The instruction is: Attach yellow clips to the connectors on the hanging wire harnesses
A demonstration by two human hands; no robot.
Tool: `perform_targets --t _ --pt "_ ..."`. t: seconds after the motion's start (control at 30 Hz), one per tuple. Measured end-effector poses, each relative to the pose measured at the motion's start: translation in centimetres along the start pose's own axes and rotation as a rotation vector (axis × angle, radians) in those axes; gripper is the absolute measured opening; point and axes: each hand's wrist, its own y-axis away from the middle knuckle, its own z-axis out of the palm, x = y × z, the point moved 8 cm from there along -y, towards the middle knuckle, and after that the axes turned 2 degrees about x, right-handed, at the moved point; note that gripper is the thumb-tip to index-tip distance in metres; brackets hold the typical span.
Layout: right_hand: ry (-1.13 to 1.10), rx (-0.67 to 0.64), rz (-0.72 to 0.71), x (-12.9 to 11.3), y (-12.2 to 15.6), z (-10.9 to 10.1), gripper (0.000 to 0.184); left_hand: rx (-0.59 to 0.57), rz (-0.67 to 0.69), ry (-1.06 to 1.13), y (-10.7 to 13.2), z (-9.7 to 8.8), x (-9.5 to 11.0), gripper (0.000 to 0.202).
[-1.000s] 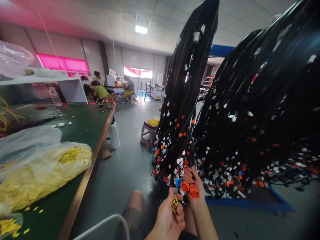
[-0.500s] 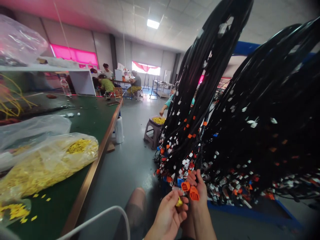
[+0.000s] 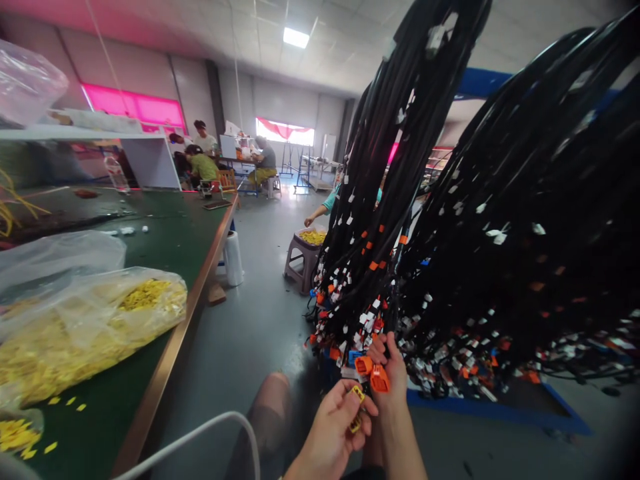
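My left hand (image 3: 336, 423) is closed around small yellow plastic connector pieces (image 3: 357, 395), pinched between thumb and fingers. Just beyond it, my right hand (image 3: 393, 367) grips the end of a dark cable whose wires are mostly hidden by the fingers. Two orange connectors (image 3: 380, 379) show at its palm, apart from the yellow pieces. A blue connector (image 3: 355, 357) lies beside these fingers. Above hangs a thick bundle of black cables (image 3: 385, 147), its lower ends crowded with white, orange and red connectors.
A second cable bundle (image 3: 525, 200) hangs at right over a blue rack base (image 3: 565, 413). On the green table (image 3: 165, 247) rests a bag of yellow pieces (image 3: 90, 340). A co-worker's arm (image 3: 320, 212) reaches over a stool (image 3: 300, 257) bearing yellow pieces. A white tube (image 3: 200, 437) curves in front.
The yellow pieces show more plainly between my left thumb and fingers. My right hand keeps its grip. The view has shifted slightly, moving the surroundings left.
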Motion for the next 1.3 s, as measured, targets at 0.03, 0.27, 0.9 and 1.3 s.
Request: perform_targets --t 0.03,0.27,0.9,1.3 --pt "0.007 0.003 -0.004 0.0 0.0 0.0 0.027 -0.002 0.009 -0.026 0.0 0.0 0.1 0.037" --pt "0.008 0.014 -0.018 0.0 -0.1 -0.2 0.029 0.136 0.060 -0.069 -0.2 -1.4 0.3 0.045" --pt "0.004 0.063 -0.061 0.4 0.0 0.5 0.033 0.329 0.263 -0.169 -0.6 -0.5 1.2 0.047" --pt "0.129 0.049 -0.098 0.0 -0.1 0.7 0.036 0.353 0.265 -0.139 -0.8 0.1 1.2 0.046"
